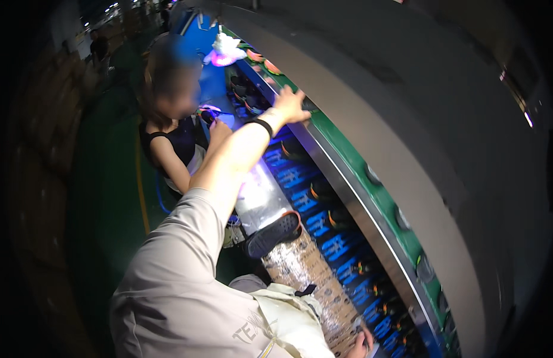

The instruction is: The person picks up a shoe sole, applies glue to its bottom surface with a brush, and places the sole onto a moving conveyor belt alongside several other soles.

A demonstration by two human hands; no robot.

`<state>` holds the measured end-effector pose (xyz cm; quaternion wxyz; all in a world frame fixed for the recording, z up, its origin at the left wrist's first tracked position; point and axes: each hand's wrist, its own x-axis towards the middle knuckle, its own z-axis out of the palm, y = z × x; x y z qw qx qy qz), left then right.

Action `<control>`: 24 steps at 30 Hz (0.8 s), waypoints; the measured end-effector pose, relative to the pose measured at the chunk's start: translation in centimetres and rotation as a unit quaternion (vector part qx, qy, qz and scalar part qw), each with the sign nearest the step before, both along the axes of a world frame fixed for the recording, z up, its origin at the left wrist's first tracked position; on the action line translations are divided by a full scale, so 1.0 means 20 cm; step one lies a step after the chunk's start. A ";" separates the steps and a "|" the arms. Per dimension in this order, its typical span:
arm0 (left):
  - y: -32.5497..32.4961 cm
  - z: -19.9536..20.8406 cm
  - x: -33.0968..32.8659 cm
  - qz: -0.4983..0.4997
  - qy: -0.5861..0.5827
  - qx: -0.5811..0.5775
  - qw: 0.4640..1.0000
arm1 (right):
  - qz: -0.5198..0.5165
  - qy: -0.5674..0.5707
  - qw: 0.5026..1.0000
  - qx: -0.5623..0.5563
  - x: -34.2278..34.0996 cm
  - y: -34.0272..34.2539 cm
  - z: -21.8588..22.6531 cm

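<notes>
My left arm stretches far forward, and my left hand (291, 106) rests at the edge of a narrow green conveyor belt (342, 140). Its fingers are spread, beside a small dark piece (308, 105) on the belt. At the lower edge my right hand (362, 344) is partly cut off by the frame, its fingers curled in; what they hold, if anything, is hidden. A dark clog (274, 235) with holes and an orange-red edge lies on the bench between my arms, away from both hands.
Below the belt's metal rail (372, 230) run rows of blue shapes (315, 224) with dark and coloured pieces. A brown patterned bench surface (300, 262) lies before me. At left a co-worker (169, 134) handles a dark, colourful-edged item. A white bundle (224, 49) hangs at the far end.
</notes>
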<state>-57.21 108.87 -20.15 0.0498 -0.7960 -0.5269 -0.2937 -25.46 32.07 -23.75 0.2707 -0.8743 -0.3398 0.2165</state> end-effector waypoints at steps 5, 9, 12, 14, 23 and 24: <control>-0.03 0.00 0.24 -0.058 -0.021 0.127 0.990 | 0.028 -0.008 0.999 -0.037 -0.07 0.48 0.19; -0.02 0.16 0.29 -0.024 -0.075 0.082 0.994 | 0.065 0.004 0.998 -0.022 -0.01 0.91 0.10; 0.30 0.14 0.15 -0.075 -0.063 0.221 0.970 | 0.099 0.011 0.995 -0.015 0.02 1.16 0.07; 0.51 0.09 0.02 -0.084 -0.042 0.247 0.965 | 0.124 0.018 0.992 -0.010 0.03 1.31 0.05; 0.59 0.09 -0.03 -0.023 -0.045 0.204 0.978 | 0.182 0.046 0.982 -0.006 0.00 1.64 -0.06; 0.57 0.09 -0.01 -0.020 -0.049 0.202 0.978 | 0.188 0.048 0.981 -0.006 0.00 1.66 -0.06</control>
